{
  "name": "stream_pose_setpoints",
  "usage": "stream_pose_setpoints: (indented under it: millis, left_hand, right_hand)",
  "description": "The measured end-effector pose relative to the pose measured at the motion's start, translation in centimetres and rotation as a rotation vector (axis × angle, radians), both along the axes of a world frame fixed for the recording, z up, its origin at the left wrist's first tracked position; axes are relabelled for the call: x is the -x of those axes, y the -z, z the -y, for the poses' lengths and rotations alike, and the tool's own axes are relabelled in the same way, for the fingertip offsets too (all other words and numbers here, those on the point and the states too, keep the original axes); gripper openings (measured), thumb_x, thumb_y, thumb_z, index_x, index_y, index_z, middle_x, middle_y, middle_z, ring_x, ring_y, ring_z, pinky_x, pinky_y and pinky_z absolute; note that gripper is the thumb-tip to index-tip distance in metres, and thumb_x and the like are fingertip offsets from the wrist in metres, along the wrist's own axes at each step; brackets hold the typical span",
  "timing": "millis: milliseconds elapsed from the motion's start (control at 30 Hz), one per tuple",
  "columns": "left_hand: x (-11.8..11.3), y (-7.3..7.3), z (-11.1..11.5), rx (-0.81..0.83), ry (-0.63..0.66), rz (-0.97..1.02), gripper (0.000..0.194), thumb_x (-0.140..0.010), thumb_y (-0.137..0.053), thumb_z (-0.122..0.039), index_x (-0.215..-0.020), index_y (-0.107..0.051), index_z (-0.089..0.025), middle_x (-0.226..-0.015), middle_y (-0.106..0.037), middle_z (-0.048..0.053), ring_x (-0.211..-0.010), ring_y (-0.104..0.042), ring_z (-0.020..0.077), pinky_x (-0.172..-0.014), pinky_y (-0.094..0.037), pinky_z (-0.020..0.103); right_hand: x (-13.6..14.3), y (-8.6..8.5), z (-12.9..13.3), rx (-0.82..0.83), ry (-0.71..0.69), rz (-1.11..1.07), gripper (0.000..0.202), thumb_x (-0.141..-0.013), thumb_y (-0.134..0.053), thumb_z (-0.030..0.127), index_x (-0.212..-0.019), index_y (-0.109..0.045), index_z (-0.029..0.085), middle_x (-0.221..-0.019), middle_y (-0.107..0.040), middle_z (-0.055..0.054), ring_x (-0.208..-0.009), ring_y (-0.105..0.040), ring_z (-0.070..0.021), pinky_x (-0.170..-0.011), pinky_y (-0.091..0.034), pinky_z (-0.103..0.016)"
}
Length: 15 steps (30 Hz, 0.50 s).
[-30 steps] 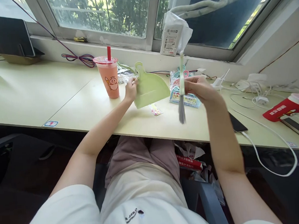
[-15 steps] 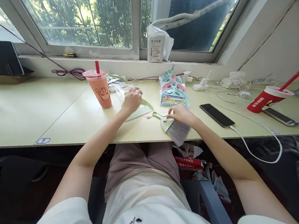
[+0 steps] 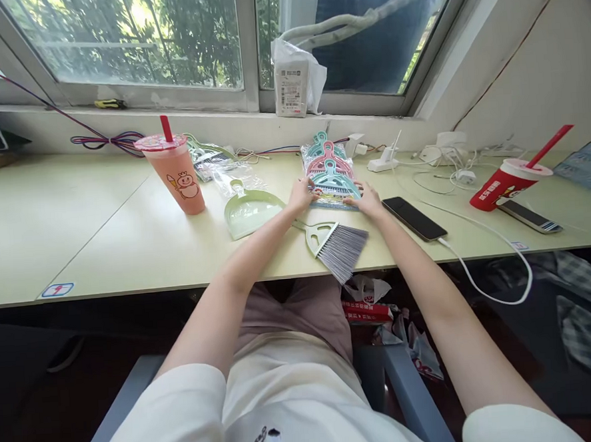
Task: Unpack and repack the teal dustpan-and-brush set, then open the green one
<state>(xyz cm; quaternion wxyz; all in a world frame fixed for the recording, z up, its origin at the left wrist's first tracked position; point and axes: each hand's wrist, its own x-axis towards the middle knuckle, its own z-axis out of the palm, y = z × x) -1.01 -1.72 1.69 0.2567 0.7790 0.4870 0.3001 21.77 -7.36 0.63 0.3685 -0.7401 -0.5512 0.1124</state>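
My left hand (image 3: pixel 302 196) has its fingers curled at the left edge of the front packaged brush-and-dustpan set (image 3: pixel 332 187). At that pack's right edge, my right hand (image 3: pixel 368 200) pinches the wrapper. The set is pale blue, in clear plastic with a printed label; a pink one (image 3: pixel 328 153) and a teal one lie behind it. Left of my hands, an unwrapped light green dustpan (image 3: pixel 251 214) lies flat. A matching green hand brush (image 3: pixel 334 245) with grey bristles rests nearer me, its bristle tips over the table edge; my left forearm partly covers its handle.
An orange drink cup (image 3: pixel 177 178) stands at left, before another green set and crumpled plastic (image 3: pixel 237 176). Right of my hands lies a charging phone (image 3: pixel 414 218). Beyond it are tangled cables, a tilted red cup (image 3: pixel 503 185) and a second phone (image 3: pixel 529 215).
My left hand has left the green dustpan and my right hand the green brush; both have moved to the packaged set. The brush and dustpan stay on the table. The view has shifted right.
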Motion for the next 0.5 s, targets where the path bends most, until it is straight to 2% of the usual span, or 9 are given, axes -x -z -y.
stream_pose_setpoints:
  millis: [67,133,200,267,367,500]
  left_hand:
    - [0.3,0.3,-0.3,0.007,-0.042,0.068,0.056,-0.082,-0.083,-0.018,-0.131,-0.057,-0.014,-0.136,-0.061,0.018,-0.128,-0.060,0.0262,-0.111,-0.044,0.033]
    - [0.3,0.5,-0.4,0.036,-0.073,0.133,0.075,-0.079,-0.085,-0.014,-0.144,-0.046,-0.010,-0.134,-0.064,0.019,-0.128,-0.061,0.0267,-0.108,-0.046,0.032]
    - [0.2,0.5,-0.5,0.071,-0.091,0.170,0.085,-0.079,-0.084,-0.011,-0.149,-0.037,-0.008,-0.133,-0.066,0.021,-0.128,-0.062,0.0272,-0.105,-0.047,0.032]
    - [0.0,0.4,-0.5,0.095,-0.108,0.180,0.085,-0.079,-0.084,-0.012,-0.149,-0.037,-0.010,-0.134,-0.066,0.021,-0.127,-0.063,0.0276,-0.103,-0.047,0.032]
    - [-0.4,0.1,-0.7,0.068,-0.114,0.176,0.078,-0.080,-0.083,-0.012,-0.145,-0.040,-0.013,-0.132,-0.068,0.019,-0.125,-0.065,0.0288,-0.102,-0.048,0.034]
    - [-1.1,-0.3,-1.9,-0.049,-0.119,0.187,0.071,-0.086,-0.075,-0.008,-0.147,-0.039,-0.016,-0.130,-0.070,0.018,-0.126,-0.064,0.0296,-0.104,-0.046,0.036]
  right_hand:
    - [0.1,0.5,-0.2,-0.003,0.073,-0.028,0.090,-0.066,-0.091,0.029,-0.145,-0.052,0.014,-0.139,-0.065,-0.021,-0.135,-0.058,-0.0360,-0.119,-0.041,-0.051]
    - [0.2,0.7,-0.4,0.011,0.131,-0.054,0.094,-0.065,-0.092,0.031,-0.147,-0.049,0.014,-0.135,-0.067,-0.021,-0.134,-0.058,-0.0385,-0.118,-0.041,-0.055]
    - [0.3,0.9,-0.5,0.020,0.151,-0.063,0.090,-0.064,-0.093,0.032,-0.143,-0.051,0.015,-0.133,-0.069,-0.020,-0.131,-0.060,-0.0390,-0.117,-0.042,-0.056]
    - [0.5,1.0,-0.5,0.010,0.165,-0.061,0.082,-0.065,-0.092,0.031,-0.137,-0.054,0.018,-0.129,-0.070,-0.017,-0.128,-0.061,-0.0369,-0.114,-0.045,-0.055]
    - [0.7,0.7,-0.5,-0.026,0.208,-0.055,0.078,-0.070,-0.089,0.030,-0.136,-0.050,0.019,-0.120,-0.072,-0.013,-0.120,-0.065,-0.0330,-0.111,-0.048,-0.052]
    - [1.2,-0.1,-1.8,-0.157,0.173,0.028,0.075,-0.080,-0.082,0.043,-0.140,-0.041,0.019,-0.117,-0.070,-0.013,-0.117,-0.065,-0.0328,-0.108,-0.049,-0.052]
